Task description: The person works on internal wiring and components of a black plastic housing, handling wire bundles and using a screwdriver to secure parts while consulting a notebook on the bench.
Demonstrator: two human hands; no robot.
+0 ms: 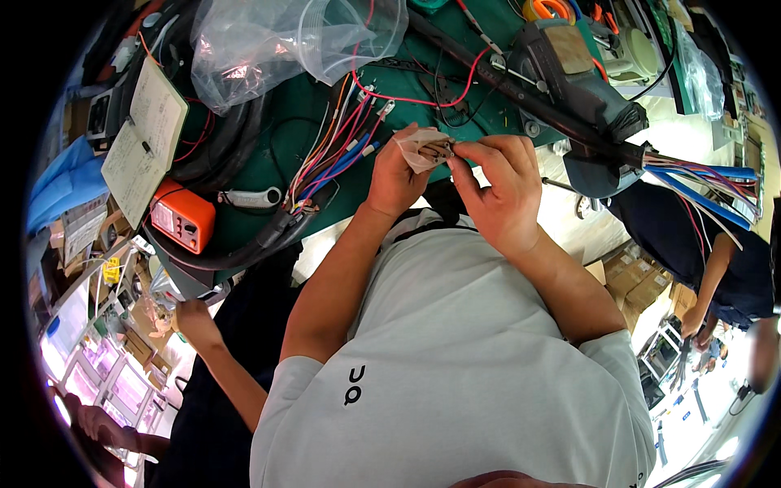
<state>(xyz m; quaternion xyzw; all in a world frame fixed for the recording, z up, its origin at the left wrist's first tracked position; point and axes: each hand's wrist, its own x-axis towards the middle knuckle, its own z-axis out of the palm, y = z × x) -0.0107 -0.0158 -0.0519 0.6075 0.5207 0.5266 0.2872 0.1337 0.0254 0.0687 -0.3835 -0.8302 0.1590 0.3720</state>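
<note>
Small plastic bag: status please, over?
Left hand holds small plastic bag, brownish pieces inside. Right hand at its edge. Wire bundle lies to the left.

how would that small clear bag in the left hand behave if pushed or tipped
The small clear bag is probably floppy, since its thin film creases in the left hand. It looks light for its size, being no bigger than that hand. Its brownish contents might shift if tipped, as they seem loose.
</note>
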